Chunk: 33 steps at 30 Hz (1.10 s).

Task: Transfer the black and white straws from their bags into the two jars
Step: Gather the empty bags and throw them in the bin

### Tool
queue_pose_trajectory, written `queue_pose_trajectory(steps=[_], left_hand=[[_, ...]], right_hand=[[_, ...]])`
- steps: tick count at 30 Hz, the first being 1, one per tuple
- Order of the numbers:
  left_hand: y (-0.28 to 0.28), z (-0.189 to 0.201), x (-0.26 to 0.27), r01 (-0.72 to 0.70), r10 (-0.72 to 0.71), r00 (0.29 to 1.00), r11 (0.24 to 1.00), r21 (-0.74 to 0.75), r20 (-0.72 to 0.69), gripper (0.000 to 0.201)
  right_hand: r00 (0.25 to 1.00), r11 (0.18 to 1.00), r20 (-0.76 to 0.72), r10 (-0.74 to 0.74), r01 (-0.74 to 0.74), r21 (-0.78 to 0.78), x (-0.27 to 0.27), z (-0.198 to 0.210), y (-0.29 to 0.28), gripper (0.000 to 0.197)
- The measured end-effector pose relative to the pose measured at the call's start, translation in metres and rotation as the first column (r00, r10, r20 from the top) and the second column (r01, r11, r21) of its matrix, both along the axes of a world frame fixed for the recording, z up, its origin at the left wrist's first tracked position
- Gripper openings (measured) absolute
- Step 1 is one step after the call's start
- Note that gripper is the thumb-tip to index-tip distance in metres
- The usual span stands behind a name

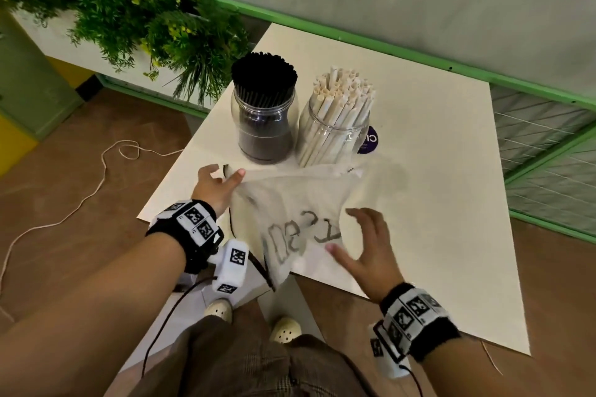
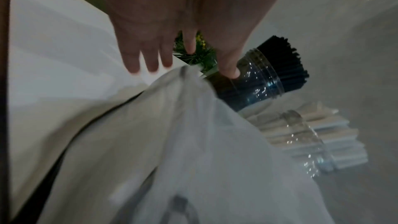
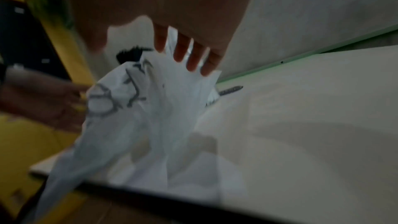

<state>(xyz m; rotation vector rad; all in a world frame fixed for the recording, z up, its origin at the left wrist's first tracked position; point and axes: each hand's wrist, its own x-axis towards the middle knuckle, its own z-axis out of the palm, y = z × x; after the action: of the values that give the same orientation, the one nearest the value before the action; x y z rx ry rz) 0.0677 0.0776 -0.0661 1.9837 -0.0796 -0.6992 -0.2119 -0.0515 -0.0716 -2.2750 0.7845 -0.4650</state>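
Two clear jars stand at the table's far left. The left jar (image 1: 264,126) is packed with black straws (image 1: 263,74), and the right jar (image 1: 332,135) holds white straws (image 1: 342,90). In front of them a limp translucent white bag (image 1: 300,222) with grey lettering drapes over the table's near edge. My left hand (image 1: 222,176) is spread at the bag's far-left corner, thumb against the plastic. My right hand (image 1: 351,235) hovers spread over the bag's right side. In the left wrist view the straight fingers (image 2: 150,64) sit just above the bag (image 2: 193,142). In the right wrist view the fingertips (image 3: 193,64) meet the bag's edge (image 3: 150,108).
The cream table (image 1: 435,171) is bare to the right of the jars, apart from a purple sticker (image 1: 369,140). A leafy plant (image 1: 145,10) crowds the far-left corner. A green rail (image 1: 419,58) and a wire mesh panel (image 1: 548,155) border the far and right sides. A cord (image 1: 96,187) trails on the floor.
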Motion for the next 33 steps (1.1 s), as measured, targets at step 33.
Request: queue_pose_trajectory(steps=[33], left_hand=[[0.08, -0.036, -0.033, 0.502, -0.516, 0.855, 0.804, 0.319, -0.044, 0.033]], right_hand=[[0.986, 0.922, -0.162, 0.028, -0.088, -0.378, 0.026, 0.022, 0.004, 0.07]])
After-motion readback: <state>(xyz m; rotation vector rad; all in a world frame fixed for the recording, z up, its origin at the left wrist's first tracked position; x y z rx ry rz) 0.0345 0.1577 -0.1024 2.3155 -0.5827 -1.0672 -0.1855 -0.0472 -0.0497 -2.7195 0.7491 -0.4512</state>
